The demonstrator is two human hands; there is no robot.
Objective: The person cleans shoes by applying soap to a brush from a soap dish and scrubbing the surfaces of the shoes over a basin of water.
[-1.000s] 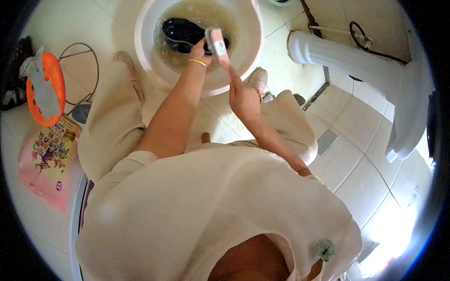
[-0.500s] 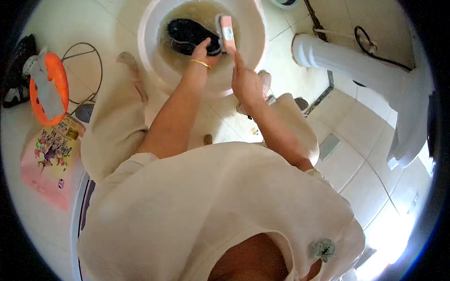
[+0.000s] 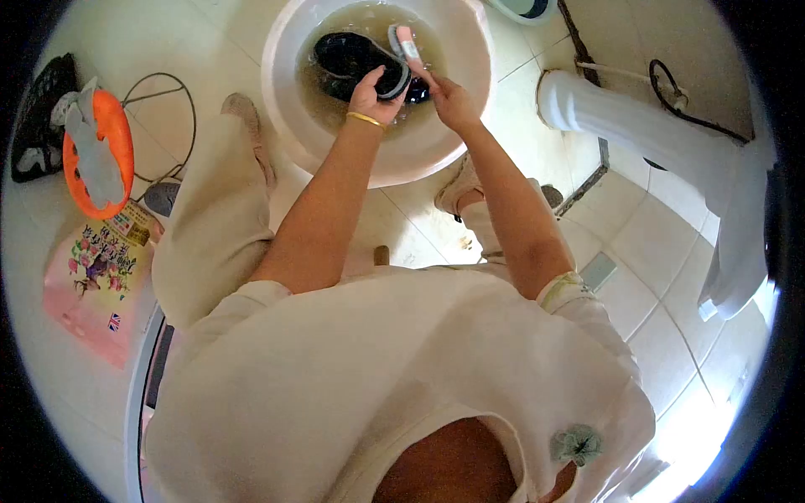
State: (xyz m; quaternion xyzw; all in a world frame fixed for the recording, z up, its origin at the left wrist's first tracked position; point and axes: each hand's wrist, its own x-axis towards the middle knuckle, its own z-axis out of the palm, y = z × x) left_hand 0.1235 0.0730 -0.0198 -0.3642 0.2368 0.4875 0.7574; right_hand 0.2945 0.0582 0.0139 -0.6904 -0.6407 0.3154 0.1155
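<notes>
A black shoe [image 3: 345, 55] with a pale edge along its sole is tilted over brownish water in a wide whitish basin [image 3: 278, 92]. At its near end, my left hand [image 3: 375, 99], with a gold bracelet at the wrist, is closed around the shoe. My right hand [image 3: 455, 104] grips the handle of a pink scrub brush [image 3: 408, 47]. The brush's grey bristles face left, beside the shoe and apart from it. Another dark thing [image 3: 418, 90] shows in the water between my hands; its kind is unclear.
To the left are an orange plastic piece [image 3: 124, 142], a black mesh basket [image 3: 40, 117], a looped wire [image 3: 194, 117] and a pink printed bag [image 3: 92, 285]. A white pedestal [image 3: 620, 113] stands on the right. Another container [image 3: 545, 12] is at the top edge.
My right hand has swung up and right, and the brush has come off the shoe's end. The shoe is tipped differently, showing its pale edge. The whole view has shifted slightly.
</notes>
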